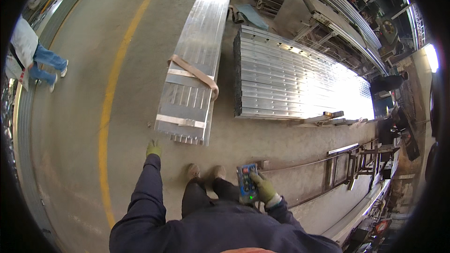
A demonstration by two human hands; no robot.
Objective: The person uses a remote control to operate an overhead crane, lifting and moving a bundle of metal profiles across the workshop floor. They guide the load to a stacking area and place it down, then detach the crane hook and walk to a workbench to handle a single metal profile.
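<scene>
Bare concrete floor [75,126] lies open left of the strapped aluminium bundle [194,65]; stacked profiles [290,82] block the right.

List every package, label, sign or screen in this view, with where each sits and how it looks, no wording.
Strapped bundle of long silver metal profiles: on the floor ahead, tan sling around it, pale bands across.
Stack of silver metal profiles: to its right, dark ends.
Blue handheld remote control box: in the gloved right hand, red buttons, small green light.
Red sign: lower right, too small to describe.
No screens visible.
</scene>
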